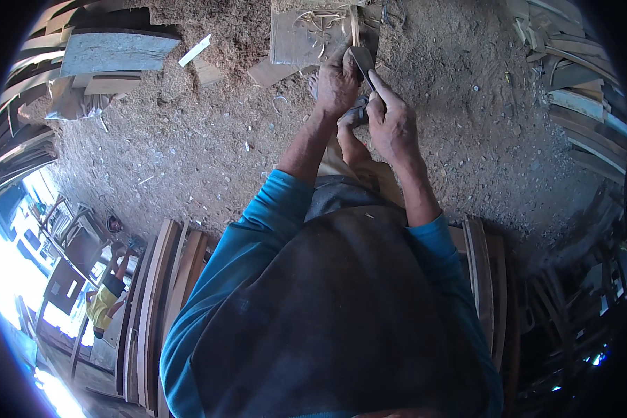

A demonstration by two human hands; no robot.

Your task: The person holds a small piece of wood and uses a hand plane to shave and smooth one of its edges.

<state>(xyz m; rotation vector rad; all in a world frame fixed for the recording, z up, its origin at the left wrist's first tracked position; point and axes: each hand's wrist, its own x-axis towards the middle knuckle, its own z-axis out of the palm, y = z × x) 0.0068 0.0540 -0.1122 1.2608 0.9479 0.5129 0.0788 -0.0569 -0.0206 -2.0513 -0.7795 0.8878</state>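
My right hand (pixel 393 129) is closed around the handle end of a dark, broad-bladed knife (pixel 361 61), its forefinger stretched along the blade. The handle is hidden in my palm. Close on the left, my left hand (pixel 338 87) is closed by a thin pale wooden strip (pixel 354 26) and seems to grip its near end; the fingers partly hide the hold. The blade lies beside that end of the strip. Beyond both hands is a flat brown board (pixel 289 42) with curled wood shavings (pixel 320 21) on it. My feet show partly below my hands.
Dusty ground (pixel 209 160) strewn with chips surrounds me. Stacked planks lie at the far left, with a pale board (pixel 118 52) on top, and at the right (pixel 582 104). Long boards (pixel 157 299) stand behind me on the left. A person in a yellow top (pixel 103 303) is farther off.
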